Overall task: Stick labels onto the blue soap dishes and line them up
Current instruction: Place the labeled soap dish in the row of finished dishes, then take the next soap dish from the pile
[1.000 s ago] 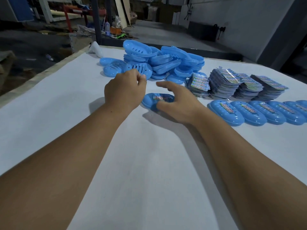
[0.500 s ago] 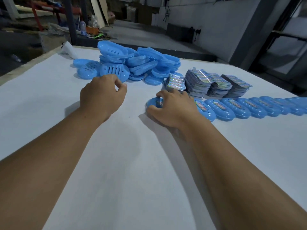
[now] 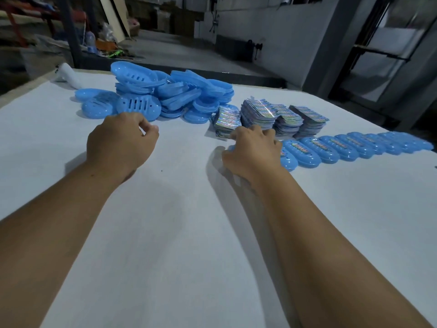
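Blue labelled soap dishes (image 3: 350, 147) we count lined in a row at right. Our right hand (image 3: 254, 153) grips one more at its near end. Our left hand (image 3: 120, 142) is loosely curled, empty. The unlabelled heap (image 3: 165, 95) and label stacks (image 3: 272, 117) remain.

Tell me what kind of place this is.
Probably a small workshop or warehouse packing area: a heap of unlabelled blue soap dishes, stacks of label sheets on a white-covered table, and bare concrete floor with stored clutter behind.
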Demonstrator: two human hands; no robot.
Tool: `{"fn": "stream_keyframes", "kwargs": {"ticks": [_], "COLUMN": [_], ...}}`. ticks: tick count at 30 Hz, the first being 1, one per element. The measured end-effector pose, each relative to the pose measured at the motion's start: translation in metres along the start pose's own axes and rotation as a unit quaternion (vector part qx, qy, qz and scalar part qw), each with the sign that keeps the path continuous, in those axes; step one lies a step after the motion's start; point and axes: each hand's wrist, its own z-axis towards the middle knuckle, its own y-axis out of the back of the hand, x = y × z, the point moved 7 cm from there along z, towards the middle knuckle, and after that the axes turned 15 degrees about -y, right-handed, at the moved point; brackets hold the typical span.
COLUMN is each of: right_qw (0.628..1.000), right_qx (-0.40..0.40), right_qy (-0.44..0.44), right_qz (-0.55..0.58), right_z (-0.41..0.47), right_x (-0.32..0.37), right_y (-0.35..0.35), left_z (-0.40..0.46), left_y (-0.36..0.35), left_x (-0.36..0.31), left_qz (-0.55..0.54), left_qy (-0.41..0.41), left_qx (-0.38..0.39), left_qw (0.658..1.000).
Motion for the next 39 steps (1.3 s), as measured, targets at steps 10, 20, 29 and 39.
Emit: {"fn": "stream_keyframes", "kwargs": {"ticks": [10,20,29,39], "right_qw": [0.999,0.971,0.966,0.941], "right_qx": [-0.019,0.027,-0.004,0.021], "right_qy": [-0.004,0.184,0.211,0.232], "right_qz": [0.029,0.149,0.148,0.246], "right_z": [0.009,-0.015,-0.001,-0.001], "right_x": [-0.003,0.060,0.098,0.091], "right_y": [-0.003,-0.017,-0.029,-0.038], "left_z": [-0.001,-0.004,0.024,0.077], "left_y": [-0.002,-0.003,-0.006,-0.036], "left_x": [0.001,0.005,0.038,0.109], "left_qz": [-0.010,0.009,0.063,-0.093], "left_qy": [0.007,0.026,0.047,0.177], "left_qx": [0.015,0.035,0.006,0.052], "left_qw": [1.000,0.999,0.997,0.979]}}
